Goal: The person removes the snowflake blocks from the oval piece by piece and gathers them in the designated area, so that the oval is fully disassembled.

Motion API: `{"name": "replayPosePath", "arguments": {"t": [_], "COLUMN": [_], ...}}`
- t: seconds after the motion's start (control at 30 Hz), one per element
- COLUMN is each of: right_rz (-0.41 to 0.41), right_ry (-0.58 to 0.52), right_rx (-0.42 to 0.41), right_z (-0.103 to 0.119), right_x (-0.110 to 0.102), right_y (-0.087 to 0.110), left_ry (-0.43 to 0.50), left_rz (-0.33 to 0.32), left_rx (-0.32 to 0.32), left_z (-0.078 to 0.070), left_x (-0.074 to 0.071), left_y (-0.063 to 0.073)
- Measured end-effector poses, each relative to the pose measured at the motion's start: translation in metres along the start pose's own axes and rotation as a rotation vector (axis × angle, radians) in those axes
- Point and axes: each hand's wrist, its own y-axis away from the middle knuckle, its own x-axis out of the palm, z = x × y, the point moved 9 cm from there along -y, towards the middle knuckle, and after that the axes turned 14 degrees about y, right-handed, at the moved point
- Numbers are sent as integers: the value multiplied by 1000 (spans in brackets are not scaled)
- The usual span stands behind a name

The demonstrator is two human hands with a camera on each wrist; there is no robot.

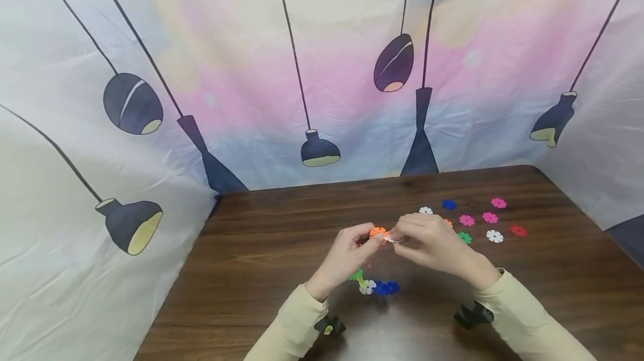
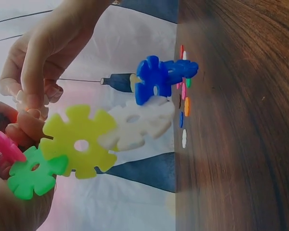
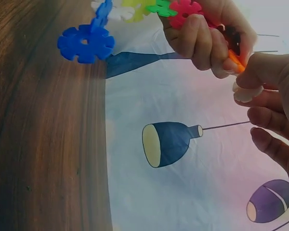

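In the head view my left hand (image 1: 347, 249) grips one end of a chain of slotted flower-shaped plastic discs, with an orange disc (image 1: 378, 232) at its fingertips. The chain hangs below that hand: a pink disc (image 2: 8, 146), a green disc (image 2: 34, 175), a yellow disc (image 2: 77, 139), a white disc (image 2: 139, 122) and two blue discs (image 3: 85, 43) at the far end. My right hand (image 1: 430, 238) pinches another white disc (image 3: 248, 93) by thumb and finger, right at the orange disc's edge. Fingers partly cover where those two discs meet.
Loose discs lie flat beyond the right hand on the dark wooden table (image 1: 251, 294), among them a pink disc (image 1: 467, 220), a blue disc (image 1: 449, 204), a white disc (image 1: 495, 236) and a red disc (image 1: 518, 230). A lamp-printed curtain (image 1: 342, 87) hangs behind the table.
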Motion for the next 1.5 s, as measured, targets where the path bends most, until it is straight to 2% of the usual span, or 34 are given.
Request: {"name": "replayPosePath", "arguments": {"t": [0.1, 0.37, 0.53, 0.7, 0.77, 0.87, 0.97, 1.03, 1.27, 1.37, 1.43, 1.5], "right_rz": [-13, -75, -65, -64, -92, -165, -220, -224, -104, -80, -83, -68], "right_ry": [-8, -117, -144, -166, -140, -18, 99, 121, -29, -68, -74, -65], "right_rx": [-5, -93, -111, -114, -121, -126, -109, -96, -60, -37, 25, 157], "right_z": [1, 8, 8, 6, 6, 10, 13, 14, 0, -11, -23, -41], "right_x": [0, -9, -11, -11, -12, -14, -14, -13, -10, -15, -22, -30], "right_y": [0, -2, -4, -5, -5, -4, -3, -2, -2, 0, 1, 4], "left_ry": [17, 28, 10, 37, 42, 38, 9, -9, -12, -9, -2, 16], "left_rz": [12, 69, 82, 87, 81, 55, 9, -12, -11, -40, -88, -143], "left_rx": [1, 23, 14, -1, -4, -11, -25, -30, -31, -33, -27, -15], "left_z": [-1, -12, -15, -14, -14, -13, -9, -7, -4, -3, -3, -4], "left_x": [1, 4, 4, 2, 2, 1, -1, -2, -3, -9, -18, -30], "left_y": [-1, -1, 1, 2, 2, 2, 3, 4, 4, 2, 0, -1]}}
